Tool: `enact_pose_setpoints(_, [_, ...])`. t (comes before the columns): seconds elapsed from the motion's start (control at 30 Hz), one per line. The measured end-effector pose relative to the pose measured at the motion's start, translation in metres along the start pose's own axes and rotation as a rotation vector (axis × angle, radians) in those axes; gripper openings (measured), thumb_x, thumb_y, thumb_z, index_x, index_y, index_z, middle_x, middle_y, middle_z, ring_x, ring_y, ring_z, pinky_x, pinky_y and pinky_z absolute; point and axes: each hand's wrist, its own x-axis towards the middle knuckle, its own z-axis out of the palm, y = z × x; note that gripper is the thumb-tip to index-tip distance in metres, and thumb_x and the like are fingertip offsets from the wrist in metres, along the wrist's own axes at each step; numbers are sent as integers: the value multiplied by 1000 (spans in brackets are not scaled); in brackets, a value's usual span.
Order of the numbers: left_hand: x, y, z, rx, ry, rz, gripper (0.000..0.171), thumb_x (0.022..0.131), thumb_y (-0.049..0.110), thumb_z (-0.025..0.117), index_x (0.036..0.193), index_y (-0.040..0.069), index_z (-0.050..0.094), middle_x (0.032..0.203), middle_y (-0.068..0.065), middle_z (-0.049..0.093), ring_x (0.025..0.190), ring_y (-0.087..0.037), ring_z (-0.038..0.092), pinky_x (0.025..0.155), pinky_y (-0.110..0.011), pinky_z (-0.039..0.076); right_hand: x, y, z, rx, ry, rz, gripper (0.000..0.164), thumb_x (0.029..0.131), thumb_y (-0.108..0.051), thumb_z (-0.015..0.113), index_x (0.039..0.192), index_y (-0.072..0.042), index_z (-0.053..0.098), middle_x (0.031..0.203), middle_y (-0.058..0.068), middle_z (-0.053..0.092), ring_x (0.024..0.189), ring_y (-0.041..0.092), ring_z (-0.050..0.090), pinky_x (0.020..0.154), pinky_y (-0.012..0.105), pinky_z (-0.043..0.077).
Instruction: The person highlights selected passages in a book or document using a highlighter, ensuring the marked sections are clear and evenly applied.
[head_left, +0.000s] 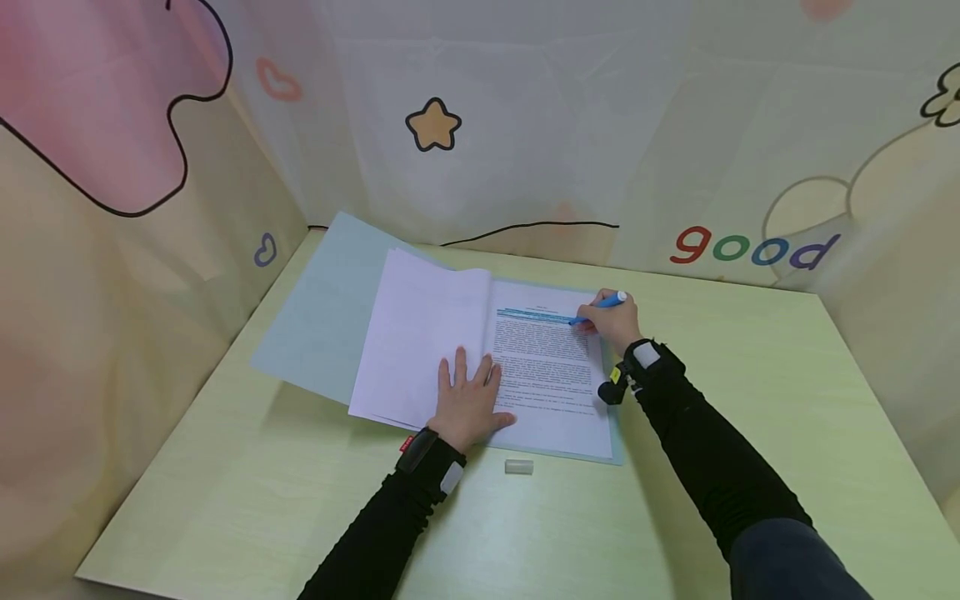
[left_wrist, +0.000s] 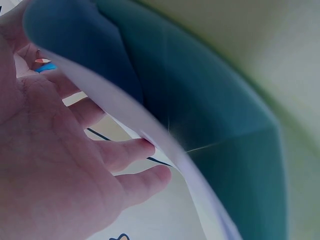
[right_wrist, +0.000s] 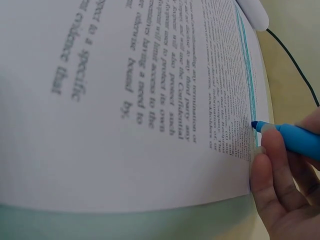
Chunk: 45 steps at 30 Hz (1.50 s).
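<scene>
In the head view my right hand (head_left: 617,321) pinches a blue highlighter (head_left: 604,302) over the right-hand printed page (head_left: 555,375). Its dark tip (right_wrist: 256,124) meets the text at the end of a blue marked line near the top of that page, as the right wrist view shows. My left hand (head_left: 467,404) rests with fingers spread across the fold between the turned-over white sheets (head_left: 423,333) and the printed page. The left wrist view catches the palm (left_wrist: 60,165) beside the curved sheets. All of these papers lie in an opened light-blue folder (head_left: 322,308).
A small pale grey cylinder (head_left: 519,467), like a pen cap, lies just below the folder's front edge. The pale wooden table (head_left: 750,417) extends to both sides. Printed curtains (head_left: 525,125) enclose its back and sides.
</scene>
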Motion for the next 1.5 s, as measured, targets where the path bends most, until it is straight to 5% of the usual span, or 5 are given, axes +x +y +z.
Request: enact_pose_setpoints(1.5, [1,0,1,-6,-7,-7,81,83,59,53,144,11,33,153,-9,29,137,-44,9,110,-61,14,1,3,-9,-40,11,35,21,79,-16,68,75,-2,53,96,26,70,69,22,70,54,16,53])
